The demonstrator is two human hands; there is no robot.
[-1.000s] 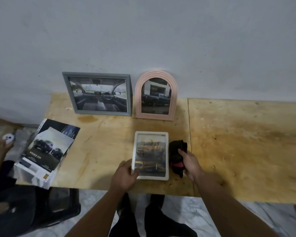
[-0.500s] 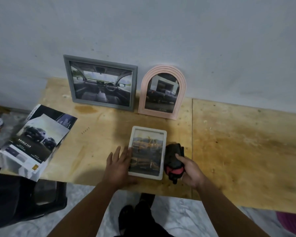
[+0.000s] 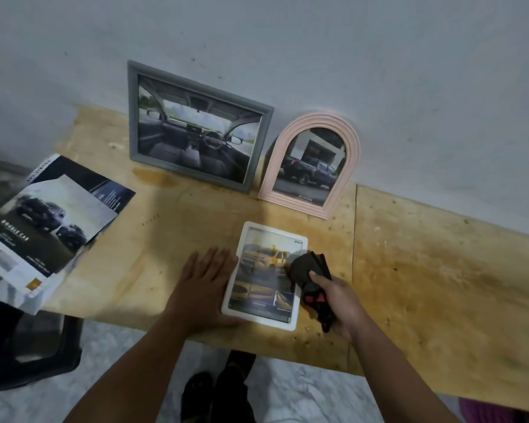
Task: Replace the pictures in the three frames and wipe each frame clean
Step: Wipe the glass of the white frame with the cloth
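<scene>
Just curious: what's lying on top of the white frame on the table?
A dark cloth, gripped by the right hand, covers the white frame's right edge. What lies beneath the cloth is hidden.

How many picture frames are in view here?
3: a grey frame and a pink arched frame leaning against the wall, and a white frame flat on the table.

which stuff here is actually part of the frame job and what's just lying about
Part of the job: white frame, black cloth gripped by right hand, left hand flat beside the frame, grey frame, pink arched frame.

Lying about: car brochures, black stool.
</scene>
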